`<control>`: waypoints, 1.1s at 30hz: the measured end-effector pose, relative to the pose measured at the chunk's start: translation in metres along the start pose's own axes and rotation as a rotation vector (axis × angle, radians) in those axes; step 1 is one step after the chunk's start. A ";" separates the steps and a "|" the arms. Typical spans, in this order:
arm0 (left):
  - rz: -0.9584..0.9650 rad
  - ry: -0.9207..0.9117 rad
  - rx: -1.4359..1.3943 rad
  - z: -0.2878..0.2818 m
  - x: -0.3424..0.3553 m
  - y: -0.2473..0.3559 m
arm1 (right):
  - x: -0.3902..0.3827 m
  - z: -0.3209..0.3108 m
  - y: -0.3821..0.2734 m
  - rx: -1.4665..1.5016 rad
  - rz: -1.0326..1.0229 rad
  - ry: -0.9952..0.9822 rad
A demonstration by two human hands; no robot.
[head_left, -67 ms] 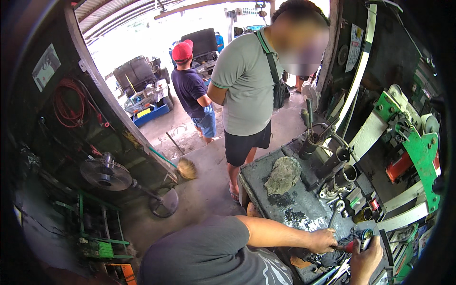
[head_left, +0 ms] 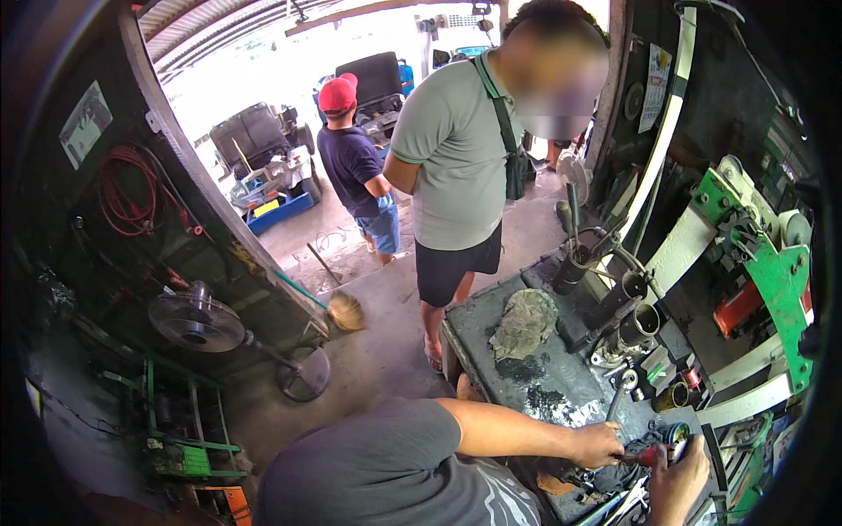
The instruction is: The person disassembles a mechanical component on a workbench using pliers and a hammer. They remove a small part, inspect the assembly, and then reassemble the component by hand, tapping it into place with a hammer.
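Observation:
My left hand (head_left: 596, 445) is closed around a dark bar-like tool at the near right of the bench (head_left: 495, 386). A red piece (head_left: 651, 455) continues from that tool toward my right hand (head_left: 680, 478), which grips a round metal part (head_left: 678, 432) with a blue inner ring. Dark crumpled cloth (head_left: 614, 478) lies beneath my hands. Just beyond them are a wrench-like metal tool (head_left: 617, 397) and a short brass-coloured cylinder (head_left: 669, 397).
A person in grey (head_left: 447, 167) stands across the bench; another in red cap (head_left: 351, 167) stands outside. A rag (head_left: 522, 324) and tool-filled canisters (head_left: 572, 267) sit on the bench. A fan (head_left: 195, 320) and broom (head_left: 345, 311) stand left; a green-white machine (head_left: 772, 289) stands right.
My right hand and the round part in it have shifted very slightly. Little else has visibly moved.

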State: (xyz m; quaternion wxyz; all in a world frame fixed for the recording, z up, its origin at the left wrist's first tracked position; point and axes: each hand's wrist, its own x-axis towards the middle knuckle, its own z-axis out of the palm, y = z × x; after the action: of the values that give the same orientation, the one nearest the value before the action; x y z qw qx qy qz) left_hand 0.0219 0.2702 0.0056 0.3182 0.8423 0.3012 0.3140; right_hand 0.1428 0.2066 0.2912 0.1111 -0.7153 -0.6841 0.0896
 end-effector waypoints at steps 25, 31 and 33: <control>-0.015 0.062 -0.104 -0.007 -0.008 0.006 | 0.012 0.172 0.028 1.189 -0.060 0.948; 0.099 -0.206 -0.195 -0.029 0.007 -0.005 | 0.082 0.141 0.074 1.434 -0.628 -0.034; 0.131 -0.268 -0.172 -0.033 0.009 -0.005 | 0.098 0.137 0.087 1.736 -0.768 -0.544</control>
State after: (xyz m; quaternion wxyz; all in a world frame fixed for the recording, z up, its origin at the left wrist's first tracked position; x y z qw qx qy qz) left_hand 0.0024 0.2908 0.0250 0.4052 0.8641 0.1727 0.2435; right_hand 0.1924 0.3060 0.1374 0.4577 -0.0701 -0.5689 0.6797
